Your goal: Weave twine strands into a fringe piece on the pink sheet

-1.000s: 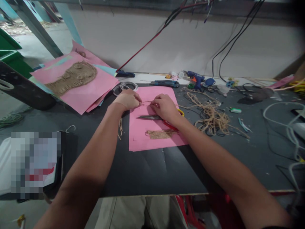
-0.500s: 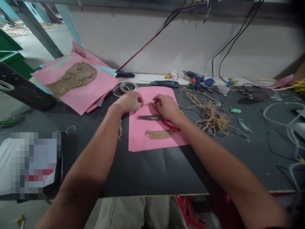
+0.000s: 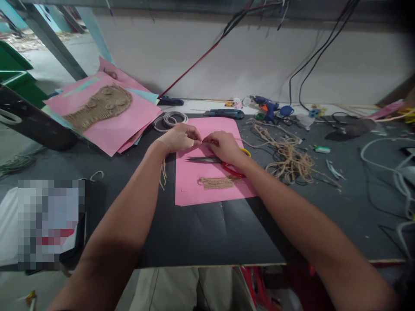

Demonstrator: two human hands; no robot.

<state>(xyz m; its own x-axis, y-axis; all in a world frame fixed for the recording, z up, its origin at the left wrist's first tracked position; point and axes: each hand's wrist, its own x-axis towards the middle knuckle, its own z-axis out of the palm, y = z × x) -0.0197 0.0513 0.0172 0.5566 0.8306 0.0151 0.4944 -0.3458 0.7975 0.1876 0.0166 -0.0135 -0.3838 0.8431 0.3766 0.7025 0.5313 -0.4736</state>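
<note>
My left hand and my right hand meet fingertip to fingertip over the pink sheet. Both pinch a thin piece of twine, mostly hidden by the fingers. Strands of twine hang below my left wrist. Scissors with red and yellow handles lie on the sheet under my right hand, blades pointing left. Nearer the front, a flat woven twine strip rests on the sheet. A loose heap of twine lies right of the sheet, one strand running toward my right hand.
Pink sheets with a twine piece lie at the left, beside a dark cylinder. A wire coil, a utility knife and a blue glue gun line the back. White cable loops at the right.
My hands have come closer together, and their fingertips now meet. The twine stretch that showed between them is now mostly covered. The scissors and woven strip have stayed put.
</note>
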